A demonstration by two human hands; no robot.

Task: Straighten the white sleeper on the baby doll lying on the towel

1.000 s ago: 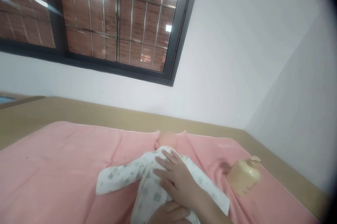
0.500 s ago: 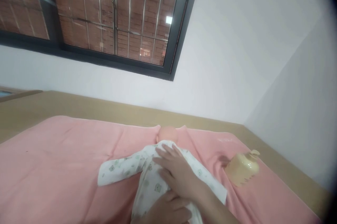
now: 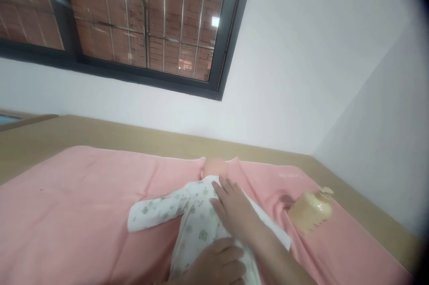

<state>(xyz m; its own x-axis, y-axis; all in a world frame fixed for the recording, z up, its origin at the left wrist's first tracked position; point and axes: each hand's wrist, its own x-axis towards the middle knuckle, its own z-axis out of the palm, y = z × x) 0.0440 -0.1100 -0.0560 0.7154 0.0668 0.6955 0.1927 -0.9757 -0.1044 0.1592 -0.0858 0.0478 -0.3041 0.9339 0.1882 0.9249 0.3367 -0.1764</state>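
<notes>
Cream bottle [image 3: 310,211] lies right of doll [image 3: 197,227] (on pink blanket [image 3: 67,213]) — window [image 3: 147,21] beyond.

Two bare hands are in view. The right hand [image 3: 236,215] shows its back and long fingers, with a bare wrist and forearm [image 3: 278,260] uncovered down to the frame's edge. Of the left hand [image 3: 216,267] only the knuckles and fingers show. Blur hides finer detail such as the nails.
</notes>
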